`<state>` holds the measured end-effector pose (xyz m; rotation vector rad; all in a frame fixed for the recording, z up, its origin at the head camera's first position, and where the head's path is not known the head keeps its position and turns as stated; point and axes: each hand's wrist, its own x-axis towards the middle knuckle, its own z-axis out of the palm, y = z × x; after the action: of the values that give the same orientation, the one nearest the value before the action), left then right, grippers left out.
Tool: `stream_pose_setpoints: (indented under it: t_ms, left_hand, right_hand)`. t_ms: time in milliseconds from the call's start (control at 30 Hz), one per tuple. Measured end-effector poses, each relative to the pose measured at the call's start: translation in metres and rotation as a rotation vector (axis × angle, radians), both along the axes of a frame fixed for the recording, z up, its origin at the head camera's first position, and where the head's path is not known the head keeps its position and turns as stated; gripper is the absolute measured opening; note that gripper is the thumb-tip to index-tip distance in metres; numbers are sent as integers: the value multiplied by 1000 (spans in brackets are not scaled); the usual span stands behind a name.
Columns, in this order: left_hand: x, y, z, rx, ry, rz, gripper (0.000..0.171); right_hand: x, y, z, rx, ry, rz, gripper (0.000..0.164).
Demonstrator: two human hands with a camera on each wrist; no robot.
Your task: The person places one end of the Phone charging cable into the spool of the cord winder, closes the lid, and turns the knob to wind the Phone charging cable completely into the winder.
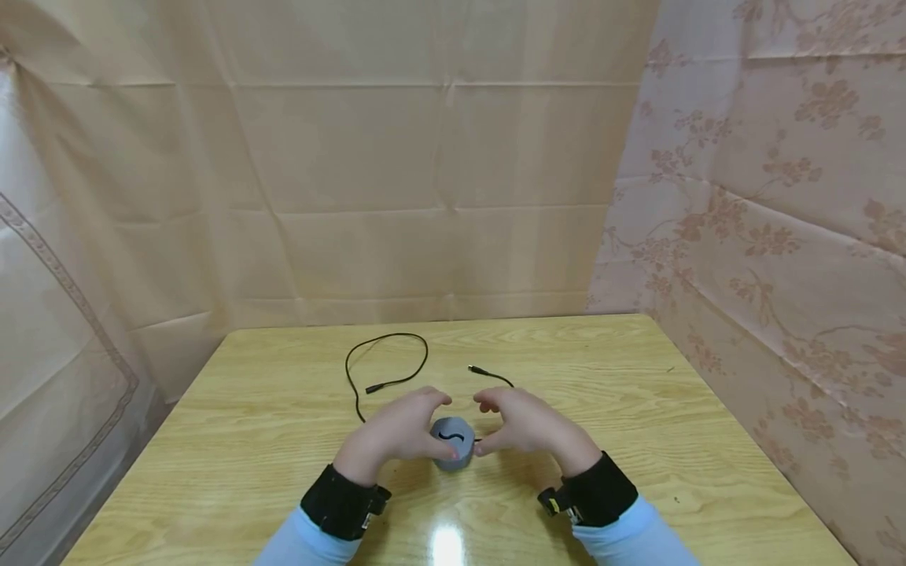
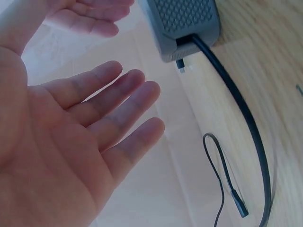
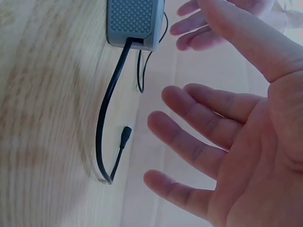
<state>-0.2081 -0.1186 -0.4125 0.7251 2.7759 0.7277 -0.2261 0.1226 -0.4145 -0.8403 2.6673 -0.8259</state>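
Note:
A grey cable winder (image 1: 454,448), many-sided with a curved black slot on top, sits on the table between both hands. In the wrist views its side (image 2: 187,16) shows a raised diamond texture, and a black cable (image 3: 100,118) leaves through a notch. My left hand (image 1: 398,431) is beside the winder, thumb overlapping its near left side in the head view; the fingers (image 2: 135,113) are spread and relaxed. My right hand (image 1: 534,424) is at the other side, thumb tip close to the winder, its fingers (image 3: 184,142) loosely extended.
Left of the winder, the long cable (image 1: 347,365) loops toward the back of the table and ends in a plug (image 1: 373,388). A shorter end with a metal-tipped plug (image 1: 478,369) lies beyond my right hand. Cloth curtains (image 1: 439,196) border the wooden table (image 1: 248,440) behind and on the sides.

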Motion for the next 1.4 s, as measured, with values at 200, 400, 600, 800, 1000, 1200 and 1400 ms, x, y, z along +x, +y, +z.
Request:
stream_pose_setpoints:
  t_ms: [200,400,600,800,1000,1200,1400]
  left_hand:
    - [0,6,-4,0,-26,-17,93]
    - [-2,14,-10,-19,-49,-54,94]
    - [-4,21,-16,-65,-75,-16,94]
    - [-3,24,-20,-116,-74,26,94]
    - [-4,25,-20,-145,-71,49,83]
    - [-6,23,-20,-146,-74,57,78]
    - [-7,15,-19,-105,-49,67,80]
  right_hand:
    - [0,1,2,20,-21,-2,81]
    - [0,2,0,27,-51,14,81]
    - [0,2,-1,33,-70,15,81]
    - [0,2,1,50,-81,7,81]
    - [0,2,1,41,-89,13,81]
    - [1,4,-1,24,-93,16,82]
    - [1,5,0,11,-82,-2,81]
